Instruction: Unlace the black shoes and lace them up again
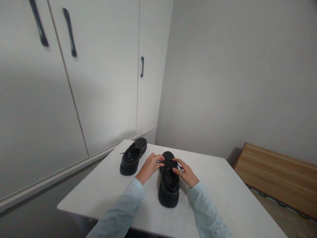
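Observation:
A black lace-up shoe [169,195] stands on the white table [106,195] with its toe pointing away from me. My left hand [150,166] is at the left of its laces, thumb and fingers pinched on a black shoelace [168,162]. On the right side, my right hand [185,173] has its thumb and fingers curled about the other part of the lace. The lace crosses over the top of the shoe between both hands. A second black shoe [132,158] rests to the left, apart from my hands, with a lace end sticking out at its left.
White cabinet doors [106,82] with dark handles rise behind the table on the left. A grey wall [235,76] stands behind. Beyond the table's right edge is a wood-grain panel [279,175], with a cable along its lower edge.

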The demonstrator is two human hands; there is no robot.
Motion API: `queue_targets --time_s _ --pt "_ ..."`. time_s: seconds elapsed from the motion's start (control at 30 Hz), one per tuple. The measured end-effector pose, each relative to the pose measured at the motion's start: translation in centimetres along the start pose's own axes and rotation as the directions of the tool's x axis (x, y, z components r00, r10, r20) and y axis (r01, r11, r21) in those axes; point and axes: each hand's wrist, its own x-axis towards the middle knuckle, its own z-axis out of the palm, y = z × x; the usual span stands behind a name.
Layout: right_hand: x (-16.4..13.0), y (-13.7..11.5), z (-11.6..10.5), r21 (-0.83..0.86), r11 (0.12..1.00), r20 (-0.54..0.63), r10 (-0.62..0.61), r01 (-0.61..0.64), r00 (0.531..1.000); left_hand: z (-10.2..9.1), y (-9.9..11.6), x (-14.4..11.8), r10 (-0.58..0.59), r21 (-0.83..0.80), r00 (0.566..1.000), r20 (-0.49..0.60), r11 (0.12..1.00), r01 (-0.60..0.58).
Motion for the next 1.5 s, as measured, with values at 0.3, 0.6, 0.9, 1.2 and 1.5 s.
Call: queue_targets --time_s 0.3,0.6,0.9,1.2,1.5 --pt "0.0 0.2 0.1 0.008 1.0 -0.022 -0.019 0.019 1.0 -1.2 0.9 0.3 -0.035 -0.06 0.981 -0.193 0.998 0.024" --pt "0.3 0.7 0.2 -0.035 0.999 -0.163 -0.037 0.031 0.986 -1.7 2.9 -0.4 -0.024 -0.483 0.993 0.118 0.872 0.079" --pt "0.4 0.7 -0.1 0.049 0.999 -0.108 0.006 0.0 0.994 0.0 2.0 0.0 -0.072 -0.167 0.997 -0.009 0.984 0.069" --pt "0.6 0.6 0.3 0.216 0.976 -0.07 0.01 0.005 0.997 0.8 1.1 -0.2 0.026 -0.112 0.998 0.063 0.993 -0.019" --pt "1.3 1.5 1.1 0.05 0.999 -0.208 0.022 -0.012 0.978 0.9 0.9 0.0 0.034 -0.123 0.997 0.062 0.992 -0.026"
